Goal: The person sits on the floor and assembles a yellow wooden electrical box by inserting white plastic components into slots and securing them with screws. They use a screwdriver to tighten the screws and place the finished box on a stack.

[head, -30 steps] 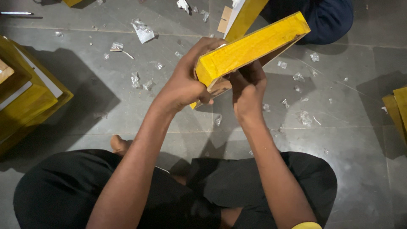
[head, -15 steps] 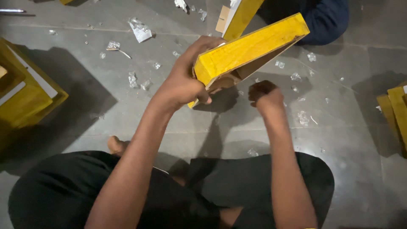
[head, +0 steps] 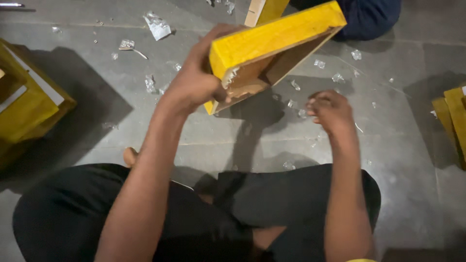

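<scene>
One yellow box (head: 272,46) sits tilted in my left hand (head: 194,82), fingers clamped on its near end above the floor (head: 194,140); my right hand (head: 330,109) hangs loosely curled beside it, seemingly empty.

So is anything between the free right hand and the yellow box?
Nothing visible. The right hand hangs fisted below the yellow box, which the left hand holds up; only open air and littered floor beneath.

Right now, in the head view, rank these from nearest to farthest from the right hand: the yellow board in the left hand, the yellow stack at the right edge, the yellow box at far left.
1. Yellow board, just up-left of the right hand.
2. Yellow stack, right edge.
3. Yellow box, far left.
</scene>
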